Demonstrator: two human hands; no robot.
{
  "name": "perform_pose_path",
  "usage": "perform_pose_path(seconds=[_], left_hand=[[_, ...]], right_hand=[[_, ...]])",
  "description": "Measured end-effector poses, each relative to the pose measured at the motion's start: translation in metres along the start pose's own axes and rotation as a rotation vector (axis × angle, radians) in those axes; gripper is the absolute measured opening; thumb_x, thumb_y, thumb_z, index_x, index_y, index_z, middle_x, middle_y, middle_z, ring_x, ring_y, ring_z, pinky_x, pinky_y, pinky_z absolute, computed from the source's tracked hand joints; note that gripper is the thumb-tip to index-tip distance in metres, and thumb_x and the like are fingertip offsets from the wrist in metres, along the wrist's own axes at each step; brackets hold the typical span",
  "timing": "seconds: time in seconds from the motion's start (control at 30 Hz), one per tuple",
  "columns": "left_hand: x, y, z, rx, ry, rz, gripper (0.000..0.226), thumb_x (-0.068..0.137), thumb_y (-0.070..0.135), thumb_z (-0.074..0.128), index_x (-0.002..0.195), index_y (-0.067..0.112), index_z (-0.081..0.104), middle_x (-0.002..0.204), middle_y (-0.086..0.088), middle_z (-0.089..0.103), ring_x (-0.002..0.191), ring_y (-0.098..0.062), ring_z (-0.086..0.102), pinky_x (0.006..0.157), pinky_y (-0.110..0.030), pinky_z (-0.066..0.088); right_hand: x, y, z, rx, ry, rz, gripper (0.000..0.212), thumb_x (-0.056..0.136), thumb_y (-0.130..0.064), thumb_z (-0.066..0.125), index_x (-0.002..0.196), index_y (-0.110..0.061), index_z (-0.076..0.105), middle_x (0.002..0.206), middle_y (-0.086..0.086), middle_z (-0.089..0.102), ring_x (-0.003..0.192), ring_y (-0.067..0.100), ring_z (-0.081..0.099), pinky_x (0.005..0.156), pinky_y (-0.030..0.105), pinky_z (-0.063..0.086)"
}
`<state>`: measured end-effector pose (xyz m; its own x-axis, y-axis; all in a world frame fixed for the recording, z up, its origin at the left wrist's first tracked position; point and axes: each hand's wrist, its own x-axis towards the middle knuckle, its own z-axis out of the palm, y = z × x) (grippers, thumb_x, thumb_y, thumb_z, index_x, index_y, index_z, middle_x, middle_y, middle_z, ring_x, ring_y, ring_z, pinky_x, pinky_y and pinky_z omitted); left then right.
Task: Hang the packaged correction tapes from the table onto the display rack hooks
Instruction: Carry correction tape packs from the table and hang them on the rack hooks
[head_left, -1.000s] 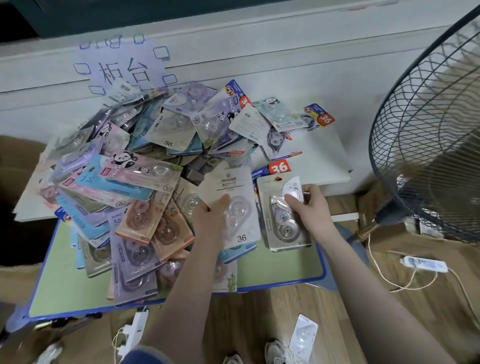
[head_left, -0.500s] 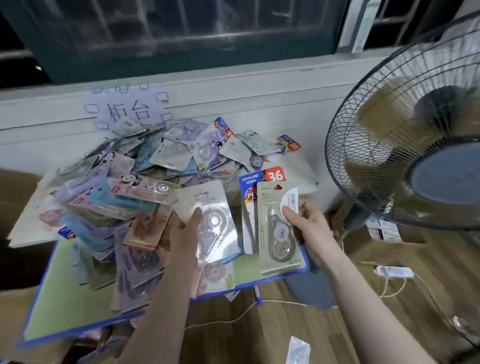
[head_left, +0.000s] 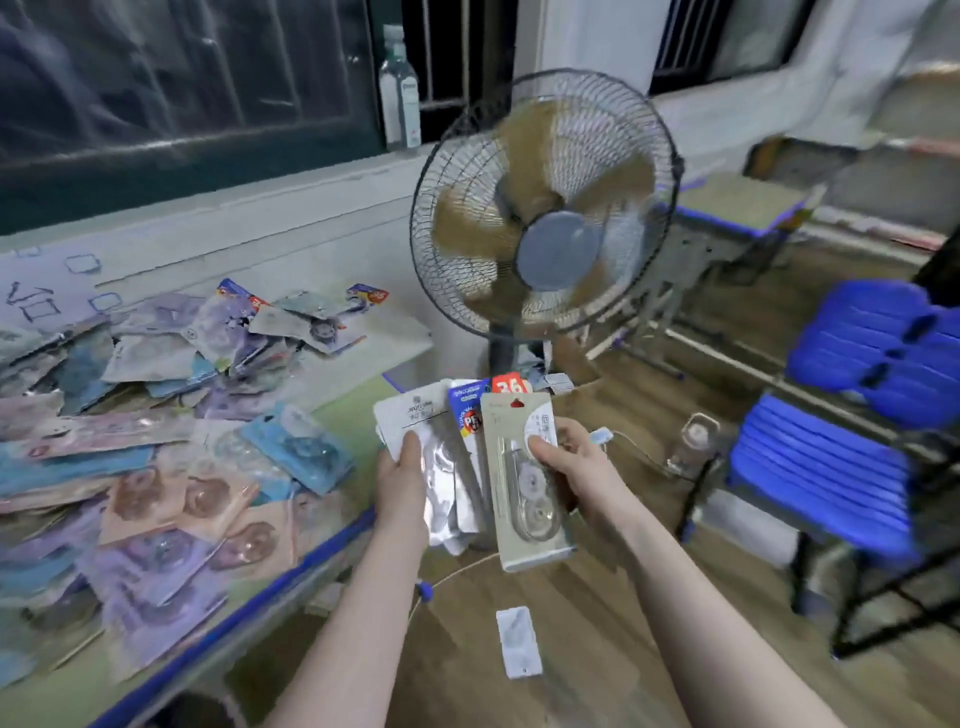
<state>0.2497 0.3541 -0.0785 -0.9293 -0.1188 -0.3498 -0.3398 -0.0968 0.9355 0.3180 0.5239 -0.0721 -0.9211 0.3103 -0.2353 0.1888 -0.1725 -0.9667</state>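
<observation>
In front of the fan (head_left: 545, 208), I keep my left hand (head_left: 402, 480) grip clamped on the white packet (head_left: 415, 421) and my right hand (head_left: 576, 467) grip on the beige packet (head_left: 524, 499), hang holes up.

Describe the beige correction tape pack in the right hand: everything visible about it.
The beige pack is a tall cardboard card with a clear plastic blister showing the tape dispenser's two wheels. A small red mark sits by its top edge. It stands nearly upright, tilted slightly, above the floor beside the table edge. The right hand pinches it, thumb on the front. Its left edge overlaps a blue pack behind it.
</observation>
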Motion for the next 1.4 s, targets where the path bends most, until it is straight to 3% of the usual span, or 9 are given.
perform_pose_path(seconds=[0.17,0.37,0.53,0.73,0.83,1.07,1.17,1.3,1.4], left_hand=[[-0.077,-0.015,0.093,0.071,-0.211,0.0,0.032,0.098,0.031,0.054,0.123,0.011,0.055,0.125,-0.008,0.058,0.109,-0.025,0.055,0.092,-0.032,0.042],[-0.231,-0.069,0.246,0.149,-0.612,-0.033,0.042,0.084,0.039,0.067,0.116,0.012,0.061,0.111,-0.009,0.068,0.102,-0.03,0.065,0.096,-0.048,0.05],[-0.425,-0.13,0.367,0.193,-0.958,0.074,0.022,0.095,0.022,0.059,0.113,0.01,0.062,0.104,-0.001,0.067,0.099,-0.024,0.064,0.09,-0.04,0.05],[-0.593,-0.177,0.463,0.306,-1.212,0.218,0.031,0.093,0.029,0.059,0.118,0.011,0.064,0.114,-0.003,0.069,0.101,-0.02,0.063,0.088,-0.035,0.048],[-0.638,-0.185,0.503,0.331,-1.306,0.27,0.026,0.094,0.027,0.057,0.112,0.011,0.067,0.108,-0.003,0.071,0.097,-0.021,0.066,0.084,-0.035,0.049],[-0.72,-0.225,0.608,0.342,-1.425,0.288,0.016,0.095,0.025,0.057,0.106,0.019,0.066,0.1,0.004,0.069,0.082,-0.011,0.064,0.065,-0.025,0.046],[-0.75,-0.248,0.668,0.344,-1.442,0.276,0.017,0.095,0.026,0.056,0.104,0.018,0.067,0.098,0.003,0.07,0.08,-0.012,0.064,0.064,-0.026,0.046],[-0.79,-0.269,0.754,0.367,-1.42,0.215,0.012,0.095,0.024,0.055,0.089,0.022,0.065,0.09,0.002,0.068,0.085,-0.021,0.064,0.077,-0.034,0.047],[-0.822,-0.278,0.807,0.375,-1.417,0.194,0.018,0.097,0.024,0.049,0.098,0.016,0.065,0.093,0.001,0.067,0.084,-0.019,0.063,0.074,-0.033,0.048]], right_hand=[[-0.064,-0.004,-0.107,0.003,0.224,-0.074,0.045,0.069,-0.038,0.072,0.111,-0.026,0.06,0.113,0.002,0.067,0.098,0.02,0.067,0.09,0.04,0.051],[-0.2,-0.001,-0.291,0.15,0.583,-0.146,0.022,0.088,-0.014,0.062,0.109,-0.016,0.061,0.103,0.009,0.069,0.083,0.02,0.066,0.073,0.03,0.051],[-0.371,0.004,-0.456,0.209,0.917,-0.238,0.023,0.088,-0.014,0.062,0.11,-0.008,0.061,0.097,0.008,0.07,0.076,0.015,0.067,0.064,0.024,0.053],[-0.544,0.004,-0.583,0.204,1.246,-0.344,0.039,0.074,-0.022,0.066,0.111,-0.011,0.059,0.094,0.006,0.072,0.077,0.016,0.069,0.06,0.026,0.054],[-0.588,0.011,-0.625,0.225,1.316,-0.375,0.039,0.076,-0.021,0.067,0.113,-0.011,0.058,0.1,0.013,0.072,0.084,0.025,0.07,0.07,0.036,0.057],[-0.638,0.028,-0.75,0.201,1.485,-0.393,0.026,0.09,-0.01,0.061,0.116,-0.009,0.056,0.097,0.008,0.072,0.082,0.019,0.07,0.067,0.031,0.056],[-0.644,0.023,-0.818,0.178,1.471,-0.403,0.029,0.089,-0.012,0.061,0.117,-0.008,0.056,0.099,0.01,0.072,0.087,0.025,0.07,0.076,0.039,0.057],[-0.647,-0.002,-0.909,0.172,1.363,-0.42,0.031,0.089,-0.011,0.061,0.119,-0.006,0.054,0.096,0.007,0.073,0.083,0.021,0.07,0.065,0.03,0.056],[-0.651,-0.024,-0.967,0.157,1.284,-0.432,0.044,0.082,-0.021,0.069,0.121,-0.007,0.054,0.103,0.006,0.072,0.089,0.021,0.069,0.07,0.03,0.055]])
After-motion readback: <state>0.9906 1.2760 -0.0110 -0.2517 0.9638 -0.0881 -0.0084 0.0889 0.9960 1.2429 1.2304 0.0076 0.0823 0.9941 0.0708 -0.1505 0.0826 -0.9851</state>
